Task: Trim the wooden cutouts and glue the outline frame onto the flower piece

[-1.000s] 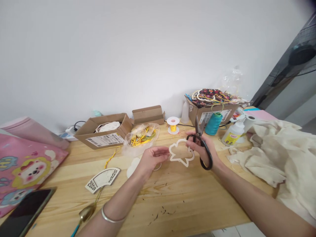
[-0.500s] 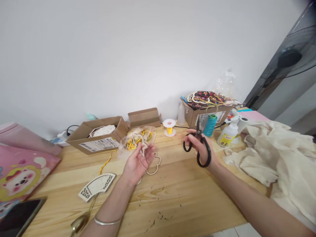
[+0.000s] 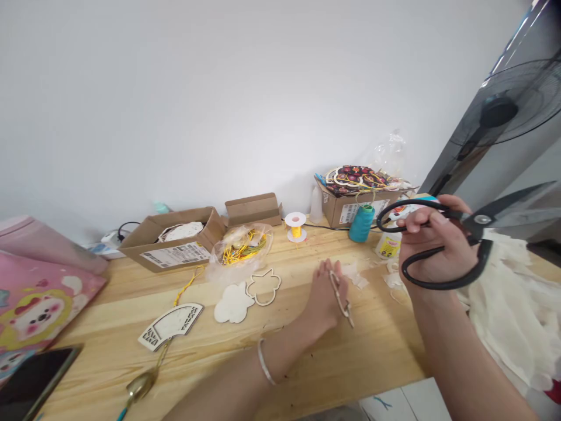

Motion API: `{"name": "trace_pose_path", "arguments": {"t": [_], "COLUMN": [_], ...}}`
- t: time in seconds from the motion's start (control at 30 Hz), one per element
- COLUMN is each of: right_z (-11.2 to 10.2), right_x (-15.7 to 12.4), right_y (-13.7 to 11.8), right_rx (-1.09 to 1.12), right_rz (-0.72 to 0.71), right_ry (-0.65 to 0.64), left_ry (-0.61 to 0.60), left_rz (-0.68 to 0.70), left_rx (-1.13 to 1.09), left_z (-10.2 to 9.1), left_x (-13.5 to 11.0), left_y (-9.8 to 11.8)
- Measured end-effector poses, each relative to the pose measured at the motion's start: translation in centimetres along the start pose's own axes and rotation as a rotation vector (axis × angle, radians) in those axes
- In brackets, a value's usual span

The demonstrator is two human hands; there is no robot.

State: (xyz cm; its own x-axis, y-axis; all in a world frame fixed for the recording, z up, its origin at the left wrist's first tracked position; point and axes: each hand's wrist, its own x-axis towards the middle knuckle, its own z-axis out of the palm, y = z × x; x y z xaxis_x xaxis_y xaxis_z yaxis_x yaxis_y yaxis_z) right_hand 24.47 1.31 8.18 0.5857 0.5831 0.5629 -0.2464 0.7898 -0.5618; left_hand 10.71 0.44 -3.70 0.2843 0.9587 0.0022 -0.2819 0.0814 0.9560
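My left hand [image 3: 324, 298] is low over the middle of the table, its fingers partly hidden behind it. It holds a thin wooden outline frame [image 3: 342, 301], seen nearly edge-on. Just beyond the fingers lie small off-white cloth scraps [image 3: 357, 276]. Raised at the right, my right hand [image 3: 442, 248] grips black-handled scissors [image 3: 482, 221] with the blades pointing right. A flower-shaped wooden frame [image 3: 263, 286] and a solid off-white flower-shaped piece [image 3: 234, 303] lie side by side, left of my left hand.
Along the wall stand two cardboard boxes [image 3: 173, 251], a yellow thread spool [image 3: 295, 227] and a teal thread cone [image 3: 362, 223]. A fan-shaped wooden piece [image 3: 170, 326] and a spoon [image 3: 142, 385] lie left. Cream cloth [image 3: 504, 316] covers the right side; a glue bottle [image 3: 388, 244] stands nearby.
My left hand has moved right with the wooden frame, uncovering the two flower-shaped pieces on the table. My right hand has risen to the right, swinging the scissor blades from upward to rightward.
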Motion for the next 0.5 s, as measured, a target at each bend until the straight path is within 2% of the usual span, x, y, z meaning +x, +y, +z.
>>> {"name": "trace_pose_path", "arguments": {"t": [0.07, 0.13, 0.2, 0.27, 0.33, 0.37, 0.43, 0.5], "right_z": [-0.3, -0.8, -1.2, -1.6, -2.0, -2.1, -2.1, -1.8], "right_x": [0.1, 0.0, 0.0, 0.1, 0.2, 0.2, 0.1, -0.2], "right_y": [-0.5, -0.9, -1.3, -1.8, -2.1, -2.2, -2.0, -1.2], "right_rx": [0.005, -0.001, -0.011, -0.021, -0.035, -0.042, -0.063, -0.080], "right_rz": [0.009, 0.011, 0.014, 0.031, 0.057, 0.068, 0.104, 0.176], "right_ry": [0.031, 0.054, 0.065, 0.069, 0.068, 0.061, 0.020, -0.049], "left_ry": [-0.017, -0.085, -0.134, -0.141, -0.124, -0.132, -0.132, -0.017], "left_rz": [0.035, 0.061, 0.048, 0.051, 0.049, 0.005, -0.036, -0.160], "left_rx": [0.185, 0.330, 0.297, 0.166, 0.025, -0.050, -0.098, -0.104], "left_z": [2.8, 5.4, 7.2, 7.7, 6.6, 5.5, 2.5, -0.8], "left_x": [0.8, 1.3, 1.4, 1.2, 1.1, 1.0, 0.8, 0.3], "left_y": [-0.7, -1.4, -1.6, -1.1, 0.3, 1.4, 3.7, 5.7]}}
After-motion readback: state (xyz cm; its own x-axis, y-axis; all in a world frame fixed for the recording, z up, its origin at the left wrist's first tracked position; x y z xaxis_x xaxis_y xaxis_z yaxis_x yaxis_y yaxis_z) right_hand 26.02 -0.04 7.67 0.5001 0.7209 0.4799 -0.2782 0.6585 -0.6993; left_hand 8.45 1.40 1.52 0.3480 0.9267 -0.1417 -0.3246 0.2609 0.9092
